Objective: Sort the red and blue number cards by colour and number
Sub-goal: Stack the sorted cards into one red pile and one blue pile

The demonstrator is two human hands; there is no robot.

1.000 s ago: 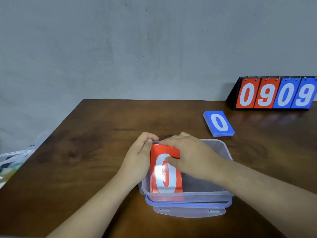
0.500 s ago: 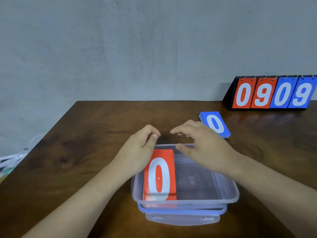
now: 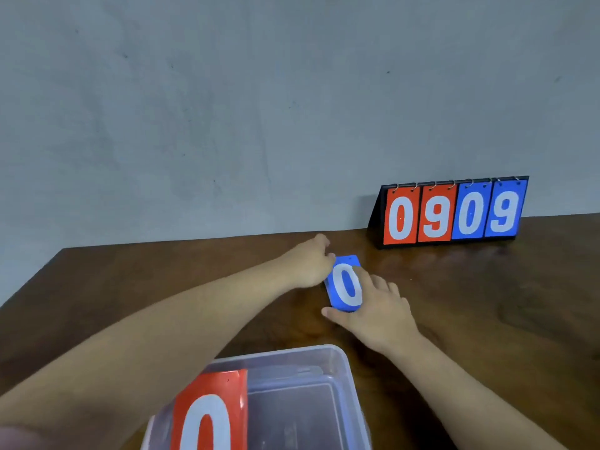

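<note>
**Two-hand contact on blue stack (image 3: 344, 284)**

It lies on table (image 3: 487, 303), "0" on top, between box (image 3: 345, 381) and scoreboard (image 3: 454, 212) (0909 showing). R hand (image 3: 380, 315): thumb at near end, fingers over right edge, grasping it. L hand (image 3: 308, 264) touches left edge; fingers curled, mostly hidden, so grasp or not: cannot tell. Red card (image 3: 207, 410), "0", in box, left side.

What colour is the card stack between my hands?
Card stack: blue, white zero; head view.
</note>
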